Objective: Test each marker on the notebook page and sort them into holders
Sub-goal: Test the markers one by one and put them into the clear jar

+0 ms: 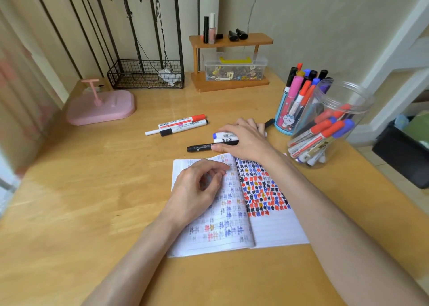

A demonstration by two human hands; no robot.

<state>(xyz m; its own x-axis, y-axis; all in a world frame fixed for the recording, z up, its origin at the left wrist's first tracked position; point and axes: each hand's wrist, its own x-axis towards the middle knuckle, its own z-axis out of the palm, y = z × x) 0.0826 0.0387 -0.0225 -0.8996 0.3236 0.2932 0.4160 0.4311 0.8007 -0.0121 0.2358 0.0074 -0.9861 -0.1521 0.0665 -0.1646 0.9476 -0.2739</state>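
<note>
Markers lie just beyond the far edge of the open notebook (274, 226): a black marker (199, 148), a blue-capped marker (220, 135) and a white marker (222, 140). Their long axes run left to right, with the visible ends pointing left. The right hand (243, 138) covers them, thumb on the black marker; whether it grips, I cannot tell. The left hand (197, 189) rests on the left page, loosely curled and holding nothing. At the right of the wooden desk (92, 201), a blue cup (284, 122) and a clear jar (336, 110) hold more markers.

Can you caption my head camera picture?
Right hand rests on markers beyond the notebook; left hand rests on its page.
</note>
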